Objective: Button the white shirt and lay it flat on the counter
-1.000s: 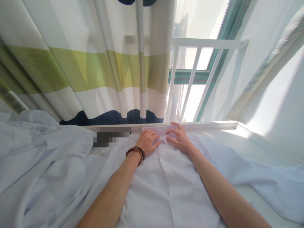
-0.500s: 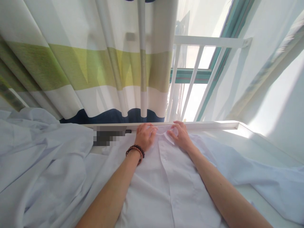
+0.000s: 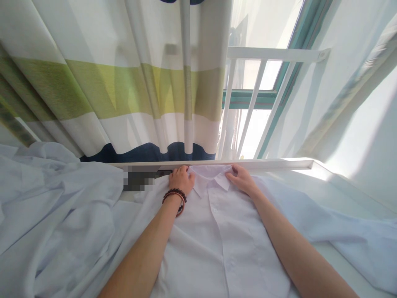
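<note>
A white button-up shirt (image 3: 204, 248) lies front side up, its collar (image 3: 214, 181) toward the far edge and one sleeve (image 3: 310, 219) stretched out to the right. My left hand (image 3: 182, 181), with a beaded bracelet (image 3: 175, 194) at the wrist, is closed on the collar's left end, the fingers curled over its back. On the collar's right end my right hand (image 3: 241, 178) is closed, thumb in front and fingers behind. Both collar points lie spread on the shirt front. A small button shows on the placket just below the collar.
Crumpled white cloth (image 3: 62, 215) is heaped on the left. A dark, partly pixelated object (image 3: 139, 180) lies beside my left hand. Along the far edge runs a raised white ledge (image 3: 273, 164), with a striped curtain (image 3: 124, 87), a white railing (image 3: 276, 54) and a window beyond.
My hands have moved apart along the collar, left hand to the left and right hand slightly right. The collar now shows spread between them, its points folded down.
</note>
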`<state>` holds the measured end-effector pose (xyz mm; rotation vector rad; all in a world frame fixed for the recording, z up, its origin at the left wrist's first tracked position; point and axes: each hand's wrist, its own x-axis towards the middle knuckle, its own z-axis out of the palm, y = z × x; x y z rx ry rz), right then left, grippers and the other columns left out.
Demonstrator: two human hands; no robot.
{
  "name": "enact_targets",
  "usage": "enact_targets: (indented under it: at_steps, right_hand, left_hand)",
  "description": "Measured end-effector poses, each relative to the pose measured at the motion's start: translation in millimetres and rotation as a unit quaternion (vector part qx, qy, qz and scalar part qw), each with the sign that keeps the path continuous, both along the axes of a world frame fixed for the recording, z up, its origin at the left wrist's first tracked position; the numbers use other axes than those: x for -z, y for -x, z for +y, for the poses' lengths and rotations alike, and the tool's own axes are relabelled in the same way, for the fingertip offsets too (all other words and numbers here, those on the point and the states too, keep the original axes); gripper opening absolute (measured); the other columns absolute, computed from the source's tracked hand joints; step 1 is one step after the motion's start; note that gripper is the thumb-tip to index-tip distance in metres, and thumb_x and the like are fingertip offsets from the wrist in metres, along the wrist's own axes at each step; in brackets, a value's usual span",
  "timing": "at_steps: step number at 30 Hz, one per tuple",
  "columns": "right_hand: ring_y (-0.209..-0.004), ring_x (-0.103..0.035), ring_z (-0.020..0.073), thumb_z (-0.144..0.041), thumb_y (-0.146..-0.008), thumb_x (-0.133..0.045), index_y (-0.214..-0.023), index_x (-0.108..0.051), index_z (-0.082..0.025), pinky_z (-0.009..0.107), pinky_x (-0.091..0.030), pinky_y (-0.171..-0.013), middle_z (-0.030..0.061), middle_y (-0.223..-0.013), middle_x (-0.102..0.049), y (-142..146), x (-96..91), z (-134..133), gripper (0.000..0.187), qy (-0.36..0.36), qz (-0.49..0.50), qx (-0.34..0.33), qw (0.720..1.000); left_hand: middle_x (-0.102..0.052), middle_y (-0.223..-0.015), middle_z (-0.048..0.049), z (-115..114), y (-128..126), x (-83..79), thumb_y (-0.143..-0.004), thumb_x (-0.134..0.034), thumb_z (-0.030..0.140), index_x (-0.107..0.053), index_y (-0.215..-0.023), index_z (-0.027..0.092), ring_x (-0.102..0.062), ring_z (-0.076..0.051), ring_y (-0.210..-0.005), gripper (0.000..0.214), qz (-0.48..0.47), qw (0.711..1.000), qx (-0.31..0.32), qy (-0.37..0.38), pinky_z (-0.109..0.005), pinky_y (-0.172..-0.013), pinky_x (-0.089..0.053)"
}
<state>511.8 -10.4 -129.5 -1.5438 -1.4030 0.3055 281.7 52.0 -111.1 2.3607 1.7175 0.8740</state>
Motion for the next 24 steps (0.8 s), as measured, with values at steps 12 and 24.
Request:
enact_targets:
  at_steps: [12, 24]
  right_hand:
    - [-0.098, -0.055, 0.0249, -0.035, -0.087, -0.050, -0.097, -0.067, -0.019, 0.040, -0.035, -0.094, 0.0079, -0.098, -0.070, 6, -8.7, 49, 0.025, -0.071, -0.125, 0.189, 0.971]
    - [-0.098, -0.063, 0.0283, -0.030, -0.088, -0.046, -0.111, -0.066, -0.021, 0.042, -0.039, -0.088, 0.0105, -0.100, -0.072, -5, -22.8, 70, 0.033, 0.108, -0.179, 0.216, 0.954]
  left_hand:
    - [-0.065, -0.118, -0.0116, 44, -22, -14.1, -0.099, -0.041, 0.026, -0.055, -0.120, 0.016, -0.058, -0.028, -0.109, 0.028, 0.018, 0.994, 0.000, -0.107, -0.042, -0.093, -0.042]
    - [-0.074, -0.089, -0.0105, 83, -36, -24.9, -0.094, -0.040, 0.025, -0.062, -0.107, 0.019, -0.069, -0.028, -0.086, 0.027, 0.128, 0.991, -0.012, 0.044, -0.037, -0.076, -0.046]
